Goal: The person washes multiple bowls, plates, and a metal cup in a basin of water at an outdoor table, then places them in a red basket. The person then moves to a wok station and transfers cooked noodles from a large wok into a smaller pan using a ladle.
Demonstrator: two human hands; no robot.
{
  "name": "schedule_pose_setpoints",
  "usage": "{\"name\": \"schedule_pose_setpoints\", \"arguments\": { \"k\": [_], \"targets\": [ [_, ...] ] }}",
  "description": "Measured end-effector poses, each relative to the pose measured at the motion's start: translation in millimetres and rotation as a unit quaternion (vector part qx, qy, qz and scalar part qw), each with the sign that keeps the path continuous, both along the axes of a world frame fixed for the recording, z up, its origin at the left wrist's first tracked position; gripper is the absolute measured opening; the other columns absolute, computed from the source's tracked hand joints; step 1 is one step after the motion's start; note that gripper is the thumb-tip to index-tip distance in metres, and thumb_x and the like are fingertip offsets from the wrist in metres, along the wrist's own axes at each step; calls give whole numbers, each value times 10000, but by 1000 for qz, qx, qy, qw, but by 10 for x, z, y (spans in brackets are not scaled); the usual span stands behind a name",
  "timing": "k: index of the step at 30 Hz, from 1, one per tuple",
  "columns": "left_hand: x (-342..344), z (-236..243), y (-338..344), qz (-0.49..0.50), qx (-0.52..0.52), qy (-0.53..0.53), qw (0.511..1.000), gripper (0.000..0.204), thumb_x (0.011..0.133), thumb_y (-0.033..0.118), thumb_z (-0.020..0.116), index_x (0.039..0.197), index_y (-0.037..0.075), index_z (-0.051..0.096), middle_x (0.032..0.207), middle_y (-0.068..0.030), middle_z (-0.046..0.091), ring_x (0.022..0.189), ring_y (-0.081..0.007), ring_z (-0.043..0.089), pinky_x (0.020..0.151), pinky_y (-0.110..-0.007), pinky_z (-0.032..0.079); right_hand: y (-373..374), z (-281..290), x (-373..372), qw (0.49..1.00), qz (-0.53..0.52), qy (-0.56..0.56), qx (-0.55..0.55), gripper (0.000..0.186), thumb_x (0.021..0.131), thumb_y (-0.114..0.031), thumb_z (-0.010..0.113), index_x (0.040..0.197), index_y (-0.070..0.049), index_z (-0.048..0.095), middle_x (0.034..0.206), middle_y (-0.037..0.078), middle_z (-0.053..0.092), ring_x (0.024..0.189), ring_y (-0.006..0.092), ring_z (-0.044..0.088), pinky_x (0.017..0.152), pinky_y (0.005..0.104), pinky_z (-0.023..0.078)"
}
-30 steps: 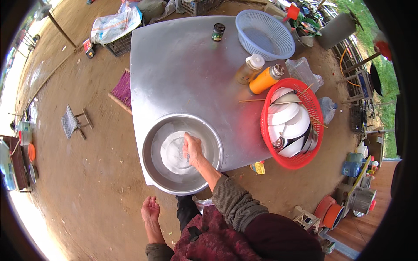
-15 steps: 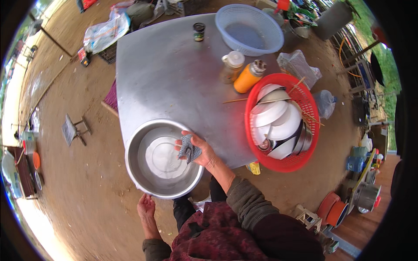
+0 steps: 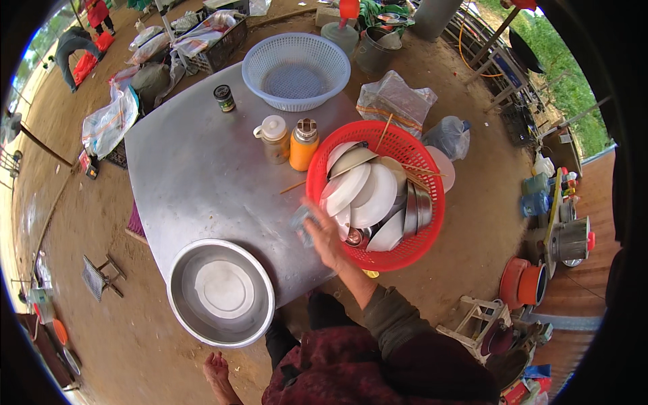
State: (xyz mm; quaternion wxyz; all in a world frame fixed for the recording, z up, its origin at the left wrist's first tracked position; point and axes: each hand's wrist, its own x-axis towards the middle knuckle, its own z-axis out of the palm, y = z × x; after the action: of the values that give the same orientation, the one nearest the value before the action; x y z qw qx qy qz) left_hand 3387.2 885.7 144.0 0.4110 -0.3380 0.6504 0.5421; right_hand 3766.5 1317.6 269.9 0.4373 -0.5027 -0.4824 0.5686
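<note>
My right hand [image 3: 325, 237], smeared by motion, is over the steel table [image 3: 202, 162] beside the red basket [image 3: 432, 223]. In it is a grey scrubbing cloth [image 3: 302, 225], partly hidden by the fingers. The basket holds white plates [image 3: 375, 196], bowls, chopsticks [image 3: 384, 132] and metal bowls [image 3: 422, 206]. A round metal basin [image 3: 263, 260] sits at the table's near left corner, a little shallow water seeming to lie in it. Below the basin hangs my left hand [image 3: 217, 370], its fingers loosely bent and apart, holding nothing.
Toward the back of the table stand a blue plastic basket [image 3: 297, 98], a small dark jar [image 3: 224, 98], a lidded jug [image 3: 274, 138] and an orange bottle [image 3: 304, 144]. A folding stool [image 3: 102, 277] is on the dirt floor at left. Another person [image 3: 71, 50] bends over far left.
My right hand has moved from over the basin rightward to the red basket, still with the cloth. My view has turned to the right. My left hand stays low near the basin.
</note>
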Motion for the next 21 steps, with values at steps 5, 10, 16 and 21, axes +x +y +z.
{"name": "schedule_pose_setpoints", "arguments": {
  "k": [5,10,16,21],
  "targets": [
    [-157,-71,206,-70,76,-41,994,213,887,159,467,1048,45,547,991,-82,650,797,-201,630,560,-273,499,576,65,205,975,-130,-121,131,526,870,-167,517,1366,-32,407,1279,140,530,1093,207,528,954,312,393],
    [-143,133,378,-84,85,28,992,124,841,161,613,895,55,582,753,-38,605,622,-143,564,465,-255,397,600,-44,99,975,-210,3,74,370,901,-113,522,1217,72,469,1155,173,568,1068,217,554,941,306,419],
    [-243,416,828,-218,48,99,970,436,823,367,677,1097,54,549,874,-52,626,736,-169,615,566,-322,505,-527,-490,-324,985,48,-152,-64,353,870,-144,619,1186,-1,549,1119,115,616,977,177,605,809,296,495],
    [-457,195,1028,-284,108,75,950,429,802,194,704,1163,34,536,969,-73,648,784,-195,641,616,-354,551,-1268,-1089,-925,955,58,-214,-197,393,810,-231,665,1108,8,574,911,135,666,817,199,641,735,324,503]
  ]
}}
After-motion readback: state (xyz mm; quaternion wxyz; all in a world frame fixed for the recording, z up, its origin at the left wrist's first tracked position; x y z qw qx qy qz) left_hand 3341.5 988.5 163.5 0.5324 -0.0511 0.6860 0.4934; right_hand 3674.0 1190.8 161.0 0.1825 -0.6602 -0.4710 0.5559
